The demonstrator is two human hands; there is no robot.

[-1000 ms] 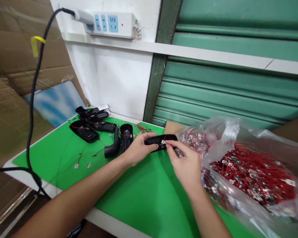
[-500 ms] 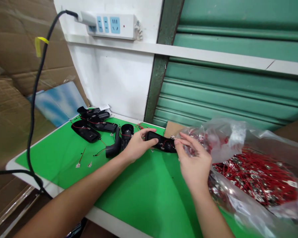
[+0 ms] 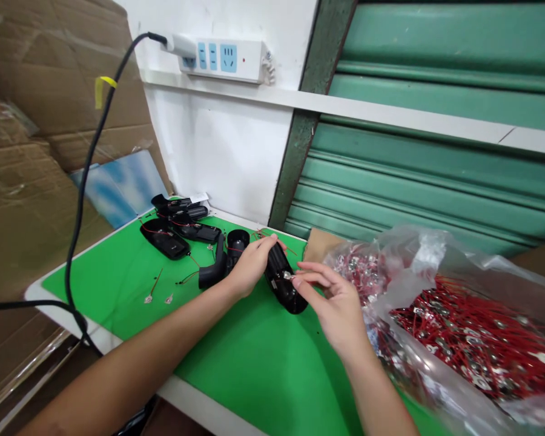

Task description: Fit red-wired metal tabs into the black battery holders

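My left hand (image 3: 253, 264) grips the upper end of a black plastic shell (image 3: 287, 293), which is hollow side up and slants down to the right above the green mat. Thumb and fingers of my right hand (image 3: 333, 303) pinch a small silvery metal contact piece (image 3: 288, 275) over the shell's inside. Whether the piece touches the shell I cannot tell. Left of my left hand stands a black tubular part (image 3: 237, 242), beside a curved black handle piece (image 3: 212, 269).
Several black shells (image 3: 166, 238) with red wires lie at the mat's back left. Loose wired contacts (image 3: 148, 298) are on the green mat (image 3: 236, 369). A clear plastic bag (image 3: 418, 248) of red-wired pieces (image 3: 481, 333) stands right. A black cable (image 3: 84, 181) hangs at left.
The shell has turned from nearly level to steeply slanted, its free end now nearer me. My right hand has moved left and down with the metal piece, over the shell's inside.
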